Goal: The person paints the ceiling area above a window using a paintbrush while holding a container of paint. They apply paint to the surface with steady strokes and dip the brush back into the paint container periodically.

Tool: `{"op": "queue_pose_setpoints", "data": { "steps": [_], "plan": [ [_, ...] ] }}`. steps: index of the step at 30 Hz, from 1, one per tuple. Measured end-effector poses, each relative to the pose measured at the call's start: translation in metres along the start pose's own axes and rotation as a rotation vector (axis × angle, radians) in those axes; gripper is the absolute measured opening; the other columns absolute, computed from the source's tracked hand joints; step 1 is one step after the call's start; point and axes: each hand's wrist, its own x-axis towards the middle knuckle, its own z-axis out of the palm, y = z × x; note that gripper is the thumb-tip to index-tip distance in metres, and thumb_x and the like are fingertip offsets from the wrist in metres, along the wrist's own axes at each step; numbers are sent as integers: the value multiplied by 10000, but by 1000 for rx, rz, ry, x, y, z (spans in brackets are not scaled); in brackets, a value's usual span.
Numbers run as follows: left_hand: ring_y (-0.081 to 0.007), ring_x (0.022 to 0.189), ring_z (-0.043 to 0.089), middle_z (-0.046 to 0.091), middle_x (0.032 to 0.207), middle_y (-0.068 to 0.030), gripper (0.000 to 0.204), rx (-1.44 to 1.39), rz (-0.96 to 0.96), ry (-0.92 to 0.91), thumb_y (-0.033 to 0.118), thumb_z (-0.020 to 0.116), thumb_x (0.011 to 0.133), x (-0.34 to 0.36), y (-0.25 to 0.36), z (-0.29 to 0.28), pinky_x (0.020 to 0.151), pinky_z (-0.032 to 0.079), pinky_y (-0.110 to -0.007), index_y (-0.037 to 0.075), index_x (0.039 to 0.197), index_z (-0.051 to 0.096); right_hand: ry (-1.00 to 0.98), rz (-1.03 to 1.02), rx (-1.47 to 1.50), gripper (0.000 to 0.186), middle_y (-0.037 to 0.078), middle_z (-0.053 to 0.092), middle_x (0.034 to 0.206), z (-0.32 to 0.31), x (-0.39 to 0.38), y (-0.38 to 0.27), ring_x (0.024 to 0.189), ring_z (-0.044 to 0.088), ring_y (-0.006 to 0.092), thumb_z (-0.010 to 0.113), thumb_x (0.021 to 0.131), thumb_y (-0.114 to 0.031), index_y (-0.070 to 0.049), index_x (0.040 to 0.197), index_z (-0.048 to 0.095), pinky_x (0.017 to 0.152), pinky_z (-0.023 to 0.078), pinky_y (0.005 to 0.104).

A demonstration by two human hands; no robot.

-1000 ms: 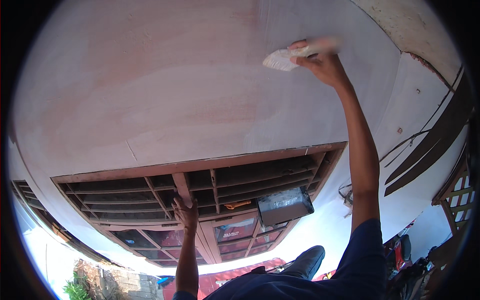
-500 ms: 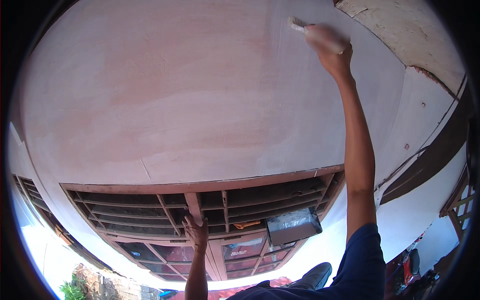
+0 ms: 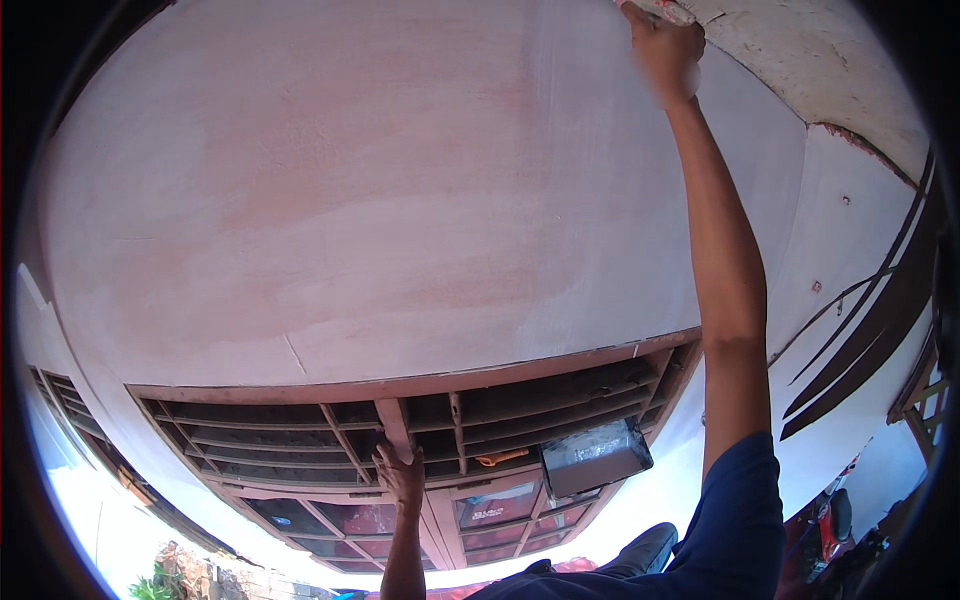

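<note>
My right hand (image 3: pixel 668 48) is raised to the top edge of the view, closed around the handle of a paintbrush (image 3: pixel 676 12); the bristles lie outside the picture. Behind it spreads a wall (image 3: pixel 380 200) with patchy whitish paint over a pinkish base. Lower down, my left hand (image 3: pixel 402 474) grips the upright wooden post (image 3: pixel 393 420) in the middle of a slatted vent frame (image 3: pixel 300 388). A dark rectangular tray (image 3: pixel 600 478), with whitish smears inside its wall, rests by the right part of the frame, touched by neither hand.
An orange-handled object (image 3: pixel 500 457) lies between the slats beside the tray. Below are pink-framed window panes (image 3: pixel 500 508). A rough ceiling edge (image 3: pixel 810 60) meets the wall at upper right. A red and black motorbike (image 3: pixel 830 525) stands far down at lower right.
My right hand has carried the paintbrush upward, so its bristles have left the picture. The view has shifted slightly, and my left hand stays on the post.
</note>
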Motion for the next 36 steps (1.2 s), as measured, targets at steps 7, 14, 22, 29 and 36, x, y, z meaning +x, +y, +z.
{"op": "queue_pose_setpoints", "data": {
  "steps": [7, 14, 22, 29, 36],
  "plan": [
    [-489, 1051, 460, 484, 1084, -322, 766, 0, -11, 27, 329, 751, 700, -6, -9, 9, 894, 389, -524, -52, 1240, 365, -121, -37, -123, 165, 54, 702, 845, 21, 58, 30, 773, 663, 204, 701, 768, -107, -72, 930, 700, 695, 507, 313],
    [-485, 1047, 463, 492, 1095, -313, 752, -72, -88, -148, 321, 747, 709, 1, 8, -7, 892, 389, -522, -56, 1240, 370, -367, -23, -275, 152, 8, 688, 804, -13, -12, 10, 688, 653, 175, 685, 803, -222, -194, 952, 698, 619, 504, 317],
    [-474, 1048, 455, 508, 1074, -293, 744, -52, -67, -82, 300, 756, 697, 1, 8, -8, 885, 372, -532, -64, 1216, 367, -480, 110, -300, 137, -1, 681, 813, -22, 2, -7, 727, 648, 174, 650, 841, -228, -175, 963, 683, 670, 495, 301],
    [-488, 1119, 424, 486, 1148, -323, 846, -29, -82, -86, 315, 764, 690, -2, 3, 5, 942, 358, -525, -78, 1292, 317, -220, -118, -119, 160, 90, 699, 850, 28, 43, 13, 767, 663, 232, 699, 769, -137, -63, 910, 706, 687, 510, 335],
    [-498, 1185, 387, 421, 1250, -360, 914, -23, -170, -119, 347, 754, 703, -1, -3, -4, 988, 342, -513, -87, 1345, 269, -494, -129, -80, 225, -16, 688, 910, -33, -74, -72, 822, 645, 191, 672, 722, -142, -210, 936, 689, 641, 524, 340]
  ]
}}
